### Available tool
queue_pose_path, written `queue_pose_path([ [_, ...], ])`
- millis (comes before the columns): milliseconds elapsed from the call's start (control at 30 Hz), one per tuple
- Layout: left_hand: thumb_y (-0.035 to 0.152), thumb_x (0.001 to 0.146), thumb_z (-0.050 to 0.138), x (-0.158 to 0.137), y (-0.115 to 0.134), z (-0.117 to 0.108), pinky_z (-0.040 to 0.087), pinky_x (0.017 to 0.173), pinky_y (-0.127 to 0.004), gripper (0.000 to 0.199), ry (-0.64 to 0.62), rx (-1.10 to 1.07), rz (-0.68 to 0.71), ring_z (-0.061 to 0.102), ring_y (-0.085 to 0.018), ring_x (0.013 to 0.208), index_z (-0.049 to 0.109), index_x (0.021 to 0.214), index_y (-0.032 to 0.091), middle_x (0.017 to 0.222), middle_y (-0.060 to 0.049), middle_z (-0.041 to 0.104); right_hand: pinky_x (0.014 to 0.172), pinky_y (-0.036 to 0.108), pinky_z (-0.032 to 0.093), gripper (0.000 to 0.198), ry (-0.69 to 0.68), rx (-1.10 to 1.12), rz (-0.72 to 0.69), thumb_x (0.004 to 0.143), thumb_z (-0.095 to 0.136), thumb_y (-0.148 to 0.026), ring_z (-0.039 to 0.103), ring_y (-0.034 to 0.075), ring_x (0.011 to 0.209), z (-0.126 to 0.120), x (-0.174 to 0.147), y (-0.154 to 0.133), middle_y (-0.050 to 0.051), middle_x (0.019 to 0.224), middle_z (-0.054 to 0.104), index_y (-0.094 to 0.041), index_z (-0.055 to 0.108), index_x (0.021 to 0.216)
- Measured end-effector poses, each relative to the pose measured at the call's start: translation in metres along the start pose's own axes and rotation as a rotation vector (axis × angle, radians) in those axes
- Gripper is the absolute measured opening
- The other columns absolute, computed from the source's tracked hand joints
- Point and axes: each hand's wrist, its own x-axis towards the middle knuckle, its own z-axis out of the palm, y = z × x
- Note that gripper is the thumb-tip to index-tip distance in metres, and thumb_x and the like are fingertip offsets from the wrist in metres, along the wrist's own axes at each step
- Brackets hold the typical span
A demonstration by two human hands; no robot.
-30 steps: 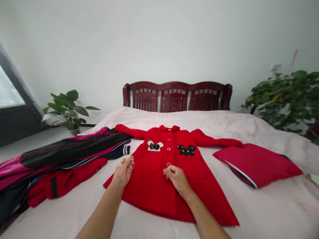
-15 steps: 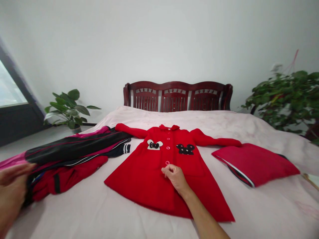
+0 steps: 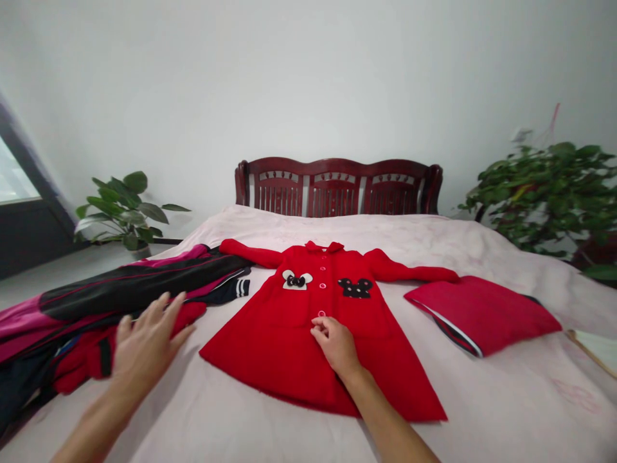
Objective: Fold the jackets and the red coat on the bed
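A red coat [image 3: 294,350] lies spread front up, with its sleeves stretched out to both sides. Round buttons run down its middle, and mouse-shaped patches, one white and one black with dots, sit on the chest. My right hand [image 3: 337,344] is closed at the coat's front edge, just under the lowest visible button, thumb and forefinger pinched on the cloth. To the left, my left hand [image 3: 147,344] is open with spread fingers, holding nothing. It hovers over a red garment [image 3: 80,363] with a dark band, partly hiding it.
A stack of black and pink clothes [image 3: 139,286] lies at the left of the bed [image 3: 270,431]. On the right, a folded pinkish-red garment [image 3: 486,312] touches the coat's sleeve. Behind are a wooden headboard [image 3: 337,167] and two plants, one left [image 3: 128,206], one right [image 3: 544,193].
My left hand has moved right from the left edge, its fingers now spread. My right hand stays at the coat's front. The view has shifted slightly.
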Motion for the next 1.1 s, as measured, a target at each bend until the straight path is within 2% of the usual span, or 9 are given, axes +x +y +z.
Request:
queue_pose_path([
  [33,0.043,0.081,0.066,0.001,0.017,0.019,0.016,0.116,-0.060,0.055,-0.028,0.032,0.120,0.036,-0.036,0.141,0.056,0.133,0.026,0.153,-0.013,0.043,0.077,0.031,0.048,0.020,-0.013,-0.068,0.003,0.081,0.060,-0.027,0.067,0.020,0.081,-0.001,0.000,-0.004,0.005,0.091,0.073,-0.023,0.073,0.096],
  [133,0.042,0.090,0.054,-0.001,0.069,0.069,0.016,0.117,-0.057,0.050,-0.168,0.041,0.300,0.032,-0.033,0.144,0.053,0.138,0.027,0.153,-0.013,0.043,0.074,0.030,0.045,0.014,-0.059,-0.277,-0.009,0.085,0.062,-0.031,0.067,0.021,0.086,-0.003,0.006,-0.018,0.005,0.095,0.072,-0.025,0.073,0.092],
  [267,0.042,0.097,0.042,-0.012,0.111,0.112,0.022,0.114,-0.057,0.052,-0.308,0.023,0.381,0.031,-0.035,0.144,0.048,0.144,0.021,0.154,-0.018,0.040,0.069,0.030,0.042,0.013,-0.132,-0.552,-0.024,0.085,0.065,-0.035,0.066,0.022,0.085,0.005,0.018,-0.032,0.007,0.094,0.071,-0.023,0.071,0.086],
  [467,0.048,0.095,0.044,-0.025,0.112,0.144,0.024,0.112,-0.060,0.058,-0.354,0.085,0.354,0.033,-0.038,0.143,0.045,0.146,0.023,0.152,-0.021,0.041,0.066,0.028,0.039,0.014,-0.133,-0.610,-0.092,0.089,0.056,-0.025,0.065,0.020,0.083,0.019,0.021,-0.029,0.007,0.091,0.071,-0.021,0.067,0.084],
  [633,0.049,0.095,0.042,-0.025,0.107,0.149,0.025,0.113,-0.055,0.056,-0.352,0.065,0.353,0.034,-0.034,0.143,0.045,0.146,0.026,0.153,-0.017,0.042,0.064,0.027,0.039,0.016,0.039,-0.329,-0.042,0.087,0.053,-0.027,0.061,0.017,0.072,0.008,0.017,-0.021,0.003,0.080,0.068,-0.022,0.061,0.074],
  [733,0.046,0.095,0.044,-0.023,0.106,0.148,0.025,0.114,-0.055,0.054,-0.349,0.014,0.343,0.035,-0.033,0.143,0.048,0.144,0.025,0.152,-0.017,0.043,0.059,0.027,0.040,0.023,0.147,-0.043,0.023,0.085,0.053,-0.037,0.057,0.016,0.060,-0.013,0.014,-0.017,0.001,0.066,0.063,-0.023,0.055,0.067],
  [867,0.033,0.094,0.046,-0.023,0.101,0.141,0.029,0.114,-0.049,0.043,-0.336,-0.162,0.318,0.044,-0.031,0.137,0.060,0.132,0.020,0.144,-0.016,0.053,0.048,0.026,0.040,0.031,0.262,0.263,0.141,0.081,0.057,-0.052,0.052,0.015,0.047,-0.054,0.005,-0.010,-0.002,0.054,0.056,-0.021,0.058,0.076],
  [1000,0.036,0.092,0.052,-0.025,0.098,0.129,0.043,0.101,-0.038,0.027,-0.344,-0.425,0.361,0.059,-0.024,0.115,0.071,0.107,0.024,0.121,-0.008,0.068,0.047,0.026,0.040,0.038,0.454,0.302,0.210,0.075,0.062,-0.056,0.050,0.015,0.045,-0.109,-0.014,0.011,-0.003,0.047,0.052,-0.019,0.061,0.080],
  [1100,0.039,0.084,0.065,-0.027,0.100,0.124,0.046,0.089,-0.034,0.018,-0.422,-0.486,0.455,0.061,-0.023,0.100,0.072,0.094,0.027,0.103,-0.004,0.071,0.048,0.029,0.042,0.036,0.610,0.206,0.262,0.074,0.061,-0.054,0.051,0.016,0.046,-0.163,-0.036,0.050,-0.001,0.048,0.053,-0.019,0.063,0.081],
])
